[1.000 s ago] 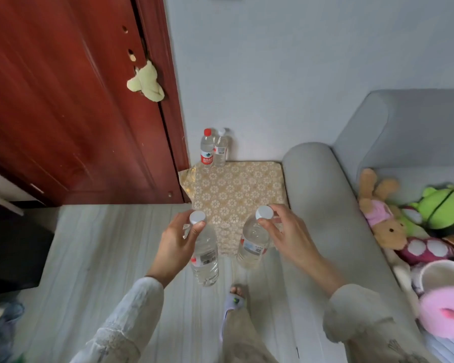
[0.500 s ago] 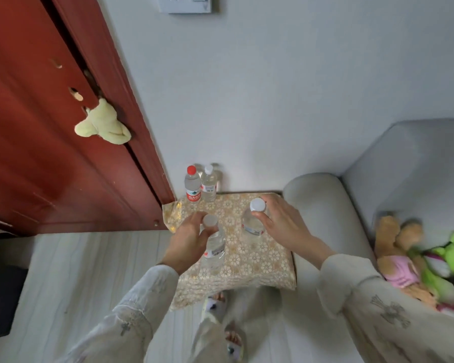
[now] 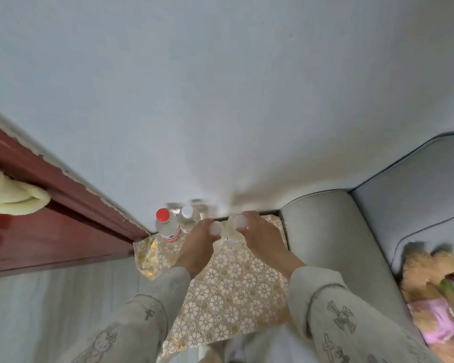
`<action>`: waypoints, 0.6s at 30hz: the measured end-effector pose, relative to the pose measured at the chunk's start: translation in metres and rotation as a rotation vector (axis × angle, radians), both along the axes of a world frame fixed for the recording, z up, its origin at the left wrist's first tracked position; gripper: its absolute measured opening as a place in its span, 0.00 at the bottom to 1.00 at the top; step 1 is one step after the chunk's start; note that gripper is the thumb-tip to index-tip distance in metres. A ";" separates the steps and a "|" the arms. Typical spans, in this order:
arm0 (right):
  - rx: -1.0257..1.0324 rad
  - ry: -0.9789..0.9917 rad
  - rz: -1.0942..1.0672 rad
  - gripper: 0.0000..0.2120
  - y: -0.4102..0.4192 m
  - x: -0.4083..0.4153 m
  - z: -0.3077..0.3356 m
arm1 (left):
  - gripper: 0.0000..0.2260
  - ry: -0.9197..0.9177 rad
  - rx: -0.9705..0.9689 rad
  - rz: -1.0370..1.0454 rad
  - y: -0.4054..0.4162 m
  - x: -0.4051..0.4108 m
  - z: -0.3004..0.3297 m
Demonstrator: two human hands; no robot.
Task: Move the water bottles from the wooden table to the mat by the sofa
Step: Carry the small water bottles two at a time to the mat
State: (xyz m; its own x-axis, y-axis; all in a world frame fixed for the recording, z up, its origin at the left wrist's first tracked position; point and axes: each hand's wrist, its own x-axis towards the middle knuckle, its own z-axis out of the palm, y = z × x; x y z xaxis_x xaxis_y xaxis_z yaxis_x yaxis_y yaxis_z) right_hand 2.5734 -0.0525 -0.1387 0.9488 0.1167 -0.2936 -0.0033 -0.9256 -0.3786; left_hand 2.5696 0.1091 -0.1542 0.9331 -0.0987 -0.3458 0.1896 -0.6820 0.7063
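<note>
A gold flower-patterned mat (image 3: 220, 284) lies on the floor between the door and the sofa arm. My left hand (image 3: 197, 244) grips a clear water bottle with a white cap (image 3: 216, 229) near its top. My right hand (image 3: 262, 237) grips a second white-capped bottle (image 3: 233, 230) by its neck. Both bottles are upright over the mat's far end, close to the wall; their bases are hidden. Just left of them a red-capped bottle (image 3: 167, 224) and a white-capped bottle (image 3: 187, 218) stand at the mat's far left corner.
A grey sofa arm (image 3: 330, 244) borders the mat on the right, with plush toys (image 3: 435, 292) on the seat. A red wooden door (image 3: 50, 226) with a pale yellow plush (image 3: 11, 195) is on the left. The white wall is straight ahead.
Both hands have carried their bottles forward over the mat to its far end, beside the two standing bottles. The view has tilted closer to the wall.
</note>
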 end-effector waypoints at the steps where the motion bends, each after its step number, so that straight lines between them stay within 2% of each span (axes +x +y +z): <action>1: 0.033 0.029 -0.031 0.15 0.000 0.007 -0.005 | 0.11 -0.003 0.011 -0.009 -0.001 0.006 -0.006; 10: 0.296 0.095 -0.175 0.14 0.000 0.046 -0.039 | 0.10 -0.034 0.069 -0.005 -0.012 0.042 -0.036; 15: 0.332 0.089 -0.134 0.11 0.000 0.055 -0.052 | 0.14 -0.033 0.068 0.020 -0.015 0.056 -0.044; 18: 0.365 0.113 -0.154 0.14 0.004 0.061 -0.056 | 0.18 -0.024 0.060 0.030 -0.013 0.065 -0.048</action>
